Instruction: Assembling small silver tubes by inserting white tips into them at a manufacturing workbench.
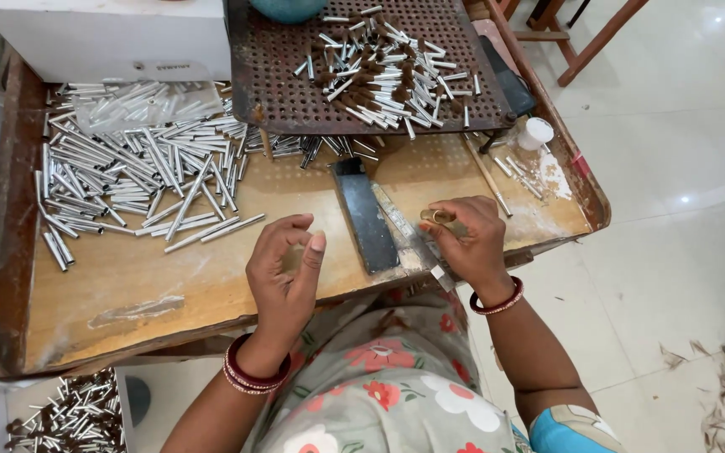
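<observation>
Here the left hand [285, 268] hangs unclenched, right hand [463, 239] grasping a brass ring [436, 216] at the table edge [211, 323].

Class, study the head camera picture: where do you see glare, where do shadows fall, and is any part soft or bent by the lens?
Head view: glare spots shine on the pale floor tiles and glint off the metal tubes; soft shadow lies under the left hand on the wooden tray; the tray's edges bow slightly, a wide-lens effect; the right hand looks sharp.

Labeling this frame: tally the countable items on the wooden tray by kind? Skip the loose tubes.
Perforated metal tray: 1
Dark flat block: 1
White box: 1
Small white cap: 1
Thin wooden stick: 1
Total: 5
Silver tubes: too many to count.
</observation>
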